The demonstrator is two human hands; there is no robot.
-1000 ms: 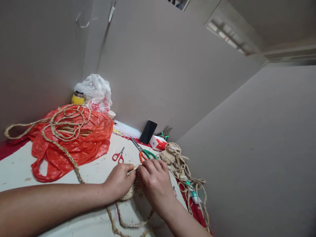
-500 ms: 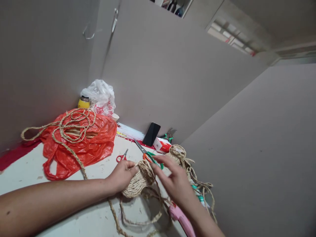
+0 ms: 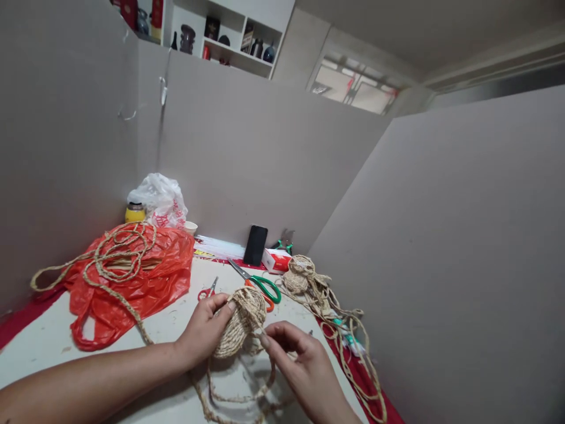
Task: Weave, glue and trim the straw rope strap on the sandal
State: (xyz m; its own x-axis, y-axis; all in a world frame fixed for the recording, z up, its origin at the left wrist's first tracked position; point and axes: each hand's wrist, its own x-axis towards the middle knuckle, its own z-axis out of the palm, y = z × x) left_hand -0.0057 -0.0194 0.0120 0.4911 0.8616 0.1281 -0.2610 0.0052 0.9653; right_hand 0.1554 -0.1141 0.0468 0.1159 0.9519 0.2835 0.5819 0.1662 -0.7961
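My left hand (image 3: 203, 330) grips a small woven straw piece (image 3: 242, 321), held upright on the white tabletop (image 3: 44, 347). My right hand (image 3: 300, 360) is just right of it, fingers pinched together at the piece's lower edge on a thin strand. A braided straw rope (image 3: 225, 399) trails from the piece toward me and runs back to a coil (image 3: 119, 253) lying on a red plastic bag (image 3: 136, 282).
Green-and-orange scissors (image 3: 260, 285) and small red scissors (image 3: 206, 291) lie behind the piece. A black phone (image 3: 256, 245), a red-white box (image 3: 277, 260), more woven pieces with loose rope (image 3: 309, 282), a white bag (image 3: 156, 200) and a yellow jar (image 3: 135, 212) stand against grey partition walls.
The woven piece has been lifted and turned upright in my left hand. My right hand has drawn back from over it to its lower right edge. The view has tilted up.
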